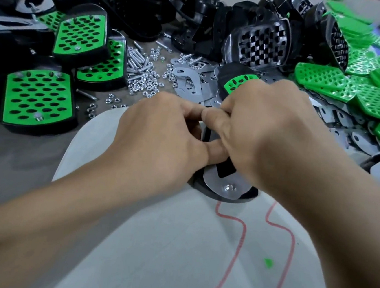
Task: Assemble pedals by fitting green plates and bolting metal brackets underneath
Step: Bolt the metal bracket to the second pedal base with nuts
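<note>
a white cloth (pixel 173 247) marked with red lines spread under the held pedal (pixel 205 190) and ran toward the camera from it. the left hand (pixel 161 136) came at the held pedal from its left and the right hand (pixel 268 128) from its right. both had their fingers curled tight over its upper part, the fingertips meeting above it, and what they pinched there was hidden.

the grey work surface (pixel 18 161) lay beyond and left of the held pedal. a heap of black pedal bodies (pixel 197 15) stood well beyond the held pedal. a pile of loose green plates (pixel 367 80) lay beyond it to the right. finished pedals (pixel 39 99) with green plates fitted lay face up well to its left. another pedal end (pixel 235 78) with green showing sat just beyond it, past the right knuckles.

the held pedal lay underside up on the cloth. loose metal brackets (pixel 190 85) lay scattered just beyond it. its own bracket (pixel 215 181) lay flat on its near end. bolts and nuts (pixel 142 73) were strewn beyond it to the left. one nut (pixel 229 187) sat on the bracket.
</note>
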The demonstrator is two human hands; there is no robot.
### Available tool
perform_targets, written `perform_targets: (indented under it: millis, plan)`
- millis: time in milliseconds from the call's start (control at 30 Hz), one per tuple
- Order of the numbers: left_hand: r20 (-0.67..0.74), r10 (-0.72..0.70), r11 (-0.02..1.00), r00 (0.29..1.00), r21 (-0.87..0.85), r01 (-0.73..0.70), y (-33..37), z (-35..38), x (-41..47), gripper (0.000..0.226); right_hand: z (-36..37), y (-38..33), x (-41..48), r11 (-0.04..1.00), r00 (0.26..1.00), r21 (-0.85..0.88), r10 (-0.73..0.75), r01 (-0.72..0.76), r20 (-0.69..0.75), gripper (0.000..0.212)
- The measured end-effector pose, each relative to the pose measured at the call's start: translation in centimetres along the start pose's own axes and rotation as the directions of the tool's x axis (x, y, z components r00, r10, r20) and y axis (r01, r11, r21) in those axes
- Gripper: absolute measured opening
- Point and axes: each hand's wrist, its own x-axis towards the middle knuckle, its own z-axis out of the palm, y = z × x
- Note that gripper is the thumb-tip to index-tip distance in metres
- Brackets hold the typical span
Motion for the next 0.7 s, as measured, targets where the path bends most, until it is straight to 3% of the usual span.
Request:
perform_targets:
  millis: [133,333,533,700]
  plan:
    - [0.001,-0.016,1.0,1.0,0.018,0.016,0.1,0.0,-0.1,0.023,-0.1,0.8,-0.1,0.991,0.999,0.132,-0.031,0.032,-0.011,0.042]
    - [0.005,-0.022,1.0,1.0,0.01,0.022,0.3,-0.2,-0.2,0.035,0.3,2.9,-0.5,0.89,0.971,0.431,-0.05,0.15,-0.235,0.009]
    - [-0.019,-0.033,0.999,0.999,0.005,0.033,0.3,0.1,-0.2,0.039,1.0,4.1,0.2,0.751,0.991,0.654,-0.005,0.094,-0.137,0.021]
    - [-0.014,-0.021,1.0,1.0,0.003,0.021,0.4,0.0,-0.2,0.041,0.5,4.1,0.0,0.742,0.984,0.657,-0.021,0.134,-0.177,0.014]
